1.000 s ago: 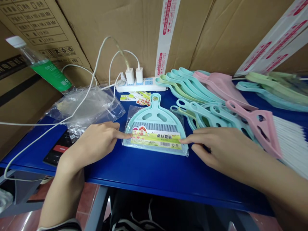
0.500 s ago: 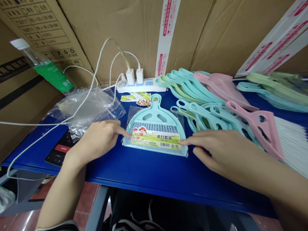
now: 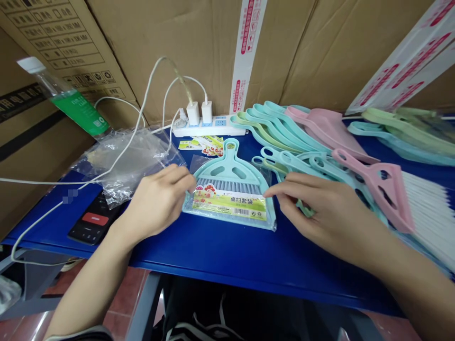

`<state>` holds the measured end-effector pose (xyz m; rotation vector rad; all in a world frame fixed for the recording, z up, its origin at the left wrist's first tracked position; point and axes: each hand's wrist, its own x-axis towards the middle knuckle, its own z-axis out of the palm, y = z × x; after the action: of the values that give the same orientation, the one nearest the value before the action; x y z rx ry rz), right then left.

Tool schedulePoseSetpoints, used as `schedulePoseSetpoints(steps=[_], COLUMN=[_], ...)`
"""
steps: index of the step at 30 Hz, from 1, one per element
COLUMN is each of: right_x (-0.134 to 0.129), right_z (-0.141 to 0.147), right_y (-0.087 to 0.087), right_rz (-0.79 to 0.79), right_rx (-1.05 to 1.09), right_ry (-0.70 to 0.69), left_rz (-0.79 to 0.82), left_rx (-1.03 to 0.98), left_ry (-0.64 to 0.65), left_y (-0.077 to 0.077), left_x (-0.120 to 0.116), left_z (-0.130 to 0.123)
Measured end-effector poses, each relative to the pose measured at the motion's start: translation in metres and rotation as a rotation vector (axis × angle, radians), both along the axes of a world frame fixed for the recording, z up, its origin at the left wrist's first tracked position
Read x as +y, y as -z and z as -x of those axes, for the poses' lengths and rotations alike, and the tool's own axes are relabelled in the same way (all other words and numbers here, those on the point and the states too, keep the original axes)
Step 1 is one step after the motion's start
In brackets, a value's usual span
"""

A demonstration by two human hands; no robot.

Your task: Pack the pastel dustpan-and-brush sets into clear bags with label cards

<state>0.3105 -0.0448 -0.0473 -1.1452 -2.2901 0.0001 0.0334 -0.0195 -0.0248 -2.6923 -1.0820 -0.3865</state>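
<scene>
A light-blue dustpan [image 3: 231, 166] lies on the blue table with its handle pointing away from me. A grey-bristled brush [image 3: 227, 185] is nested in it, and a clear plastic bag [image 3: 273, 225] surrounds the set. Across the bristles sits a printed label [image 3: 229, 203] with mushrooms and a barcode. My left hand [image 3: 161, 199] is closed at the set's left edge, fingers curled; whether they pinch the bag is hidden. At the label's right end, my right hand [image 3: 313, 208] has its index finger stretched out and its thumb apart below, holding nothing visible.
Several dustpans [image 3: 277, 125] and brushes [image 3: 302, 166] are piled behind and right; a pink brush [image 3: 386, 189] lies on top. Loose labels [image 3: 204, 144] lie before a white power strip [image 3: 213, 125]. Left are clear bags [image 3: 124, 156], a phone [image 3: 94, 220], a bottle [image 3: 74, 106] and cables [image 3: 121, 154].
My left hand has risen slightly, its index finger curling in from a pointing pose. My right hand has shifted a little left and up. The bagged set has barely moved.
</scene>
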Motion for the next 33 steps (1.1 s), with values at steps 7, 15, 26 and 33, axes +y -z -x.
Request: schedulePoseSetpoints(steps=[7,15,26,33], right_x=[-0.001,-0.001,-0.003,-0.001], right_z=[0.014,0.018,0.019,0.018], right_y=[0.014,0.025,0.029,0.026], right_rz=[-0.217,-0.067,-0.043,-0.006], right_rx=[-0.193,-0.233,-0.262,-0.235], right_ry=[-0.270,-0.336,-0.314,-0.302], left_rz=[0.215,0.263,0.288,0.205], left_rx=[0.096,0.170,0.139,0.115], left_ry=[0.253,0.245,0.263,0.215], left_y=[0.010,0.015,0.019,0.023], left_x=[-0.005,-0.003,-0.005,-0.007], left_z=[-0.009,-0.008,-0.017,-0.017])
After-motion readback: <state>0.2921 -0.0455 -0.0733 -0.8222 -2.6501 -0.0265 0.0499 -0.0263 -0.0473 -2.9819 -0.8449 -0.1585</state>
